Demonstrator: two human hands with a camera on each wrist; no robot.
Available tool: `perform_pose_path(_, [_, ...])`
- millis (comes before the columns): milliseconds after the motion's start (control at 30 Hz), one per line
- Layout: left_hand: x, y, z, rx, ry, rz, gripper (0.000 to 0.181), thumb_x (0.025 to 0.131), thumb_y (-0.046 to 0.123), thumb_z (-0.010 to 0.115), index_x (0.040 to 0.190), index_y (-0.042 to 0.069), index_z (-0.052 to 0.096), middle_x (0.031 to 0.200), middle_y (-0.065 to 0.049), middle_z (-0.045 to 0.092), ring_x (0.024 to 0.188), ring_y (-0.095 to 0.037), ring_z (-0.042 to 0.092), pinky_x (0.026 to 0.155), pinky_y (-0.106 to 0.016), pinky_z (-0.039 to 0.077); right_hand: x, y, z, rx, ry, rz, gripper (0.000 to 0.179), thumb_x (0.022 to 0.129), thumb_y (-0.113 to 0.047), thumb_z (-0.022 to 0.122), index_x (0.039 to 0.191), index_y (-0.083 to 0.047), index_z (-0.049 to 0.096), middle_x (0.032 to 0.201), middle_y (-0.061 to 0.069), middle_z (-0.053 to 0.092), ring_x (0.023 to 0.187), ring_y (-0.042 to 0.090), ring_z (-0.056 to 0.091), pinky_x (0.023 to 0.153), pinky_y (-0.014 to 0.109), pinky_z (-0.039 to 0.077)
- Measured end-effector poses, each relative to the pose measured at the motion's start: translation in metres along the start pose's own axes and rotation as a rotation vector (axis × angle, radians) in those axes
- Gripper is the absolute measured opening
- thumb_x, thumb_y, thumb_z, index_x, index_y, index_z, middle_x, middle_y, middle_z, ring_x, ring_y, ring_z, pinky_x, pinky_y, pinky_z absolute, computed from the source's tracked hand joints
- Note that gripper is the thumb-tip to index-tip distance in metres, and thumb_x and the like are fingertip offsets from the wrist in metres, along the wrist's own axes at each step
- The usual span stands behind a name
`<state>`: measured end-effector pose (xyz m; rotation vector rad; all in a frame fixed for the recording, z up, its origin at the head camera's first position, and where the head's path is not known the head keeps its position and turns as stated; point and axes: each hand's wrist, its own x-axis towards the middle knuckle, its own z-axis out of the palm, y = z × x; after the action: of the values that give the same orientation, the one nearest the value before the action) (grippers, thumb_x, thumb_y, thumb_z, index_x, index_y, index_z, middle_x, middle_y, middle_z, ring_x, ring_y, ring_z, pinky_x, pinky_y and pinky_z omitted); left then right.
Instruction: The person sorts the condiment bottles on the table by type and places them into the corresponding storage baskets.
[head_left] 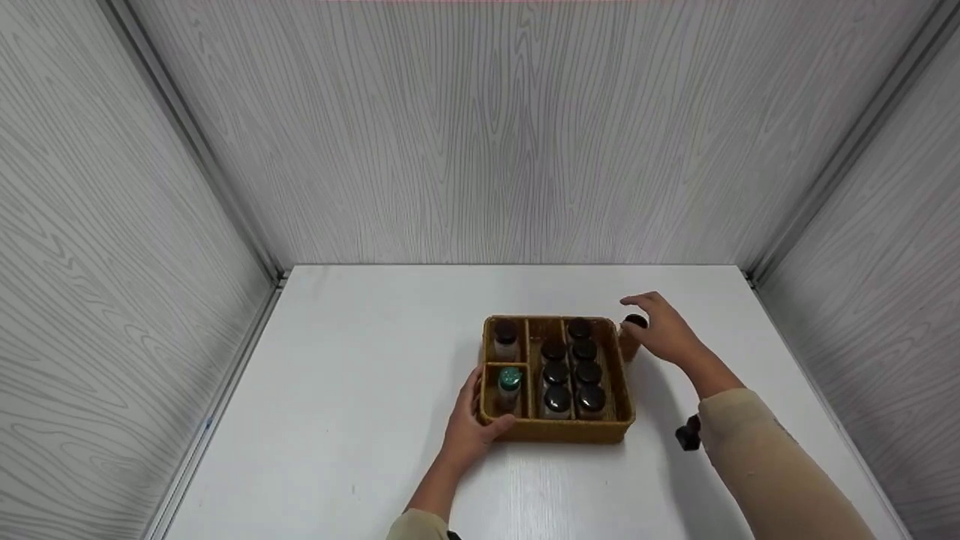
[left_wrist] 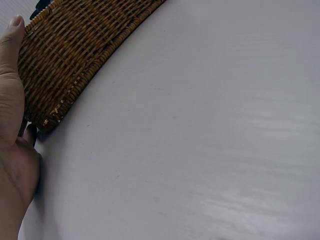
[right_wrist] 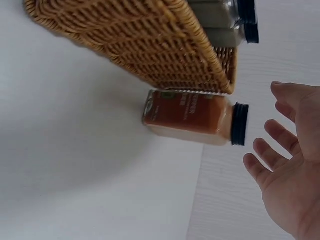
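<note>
A brown wicker basket (head_left: pixel 562 431) with divided compartments stands on the white table. My left hand (head_left: pixel 466 431) grips its front left corner, thumb along the front wall and fingers against the left side. Just outside the basket's right wall, a spice jar (right_wrist: pixel 185 117) with reddish-brown contents and a black lid stands upright. Close above and beside that lid is my right hand (right_wrist: pixel 295 155), its fingers spread and loosely bent, with nothing in them. Inside the basket, several black-lidded jars (head_left: pixel 557 400) fill two columns. A green-capped jar (head_left: pixel 510 380) occupies the front left compartment.
Another black-lidded jar (head_left: pixel 505 341) sits in the back left compartment. The white tabletop (head_left: pixel 360 390) reaches back to a grey wood-grain wall (head_left: pixel 517 150), with side panels at left and right. A small black object (head_left: pixel 688 435) shows beside the right sleeve.
</note>
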<state>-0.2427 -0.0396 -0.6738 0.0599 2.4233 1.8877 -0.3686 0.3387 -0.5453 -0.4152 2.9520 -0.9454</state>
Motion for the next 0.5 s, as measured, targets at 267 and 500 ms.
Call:
perform_pose_path(267, [0.000,-0.001,-0.001,0.005,0.004,0.005,0.110,0.089,0.045,0.090,0.174,0.034,0.021,0.179,-0.007,0.030,0.164,-0.036,0.033,0.131,-0.058,0.034,-0.003,0.015,0.007,0.033,-0.008,0.006,0.058,0.106,-0.018,0.071,0.157,0.001,0.051,0.153,0.033,0.050,0.142,0.053,0.050,0.116,0.069,0.043])
perform_pose_path(500, [-0.001,-0.001,-0.002,0.007,0.006,0.008,0.109,0.089,0.043,0.091,0.173,0.035,0.022,0.179,-0.005,0.032,0.163,-0.035,0.035,0.130,-0.059,0.035,-0.003,0.021,0.013,0.058,-0.046,0.037,0.061,0.108,-0.017,0.068,0.161,0.003,0.045,0.151,0.035,0.050,0.143,0.058,0.051,0.115,0.068,0.047])
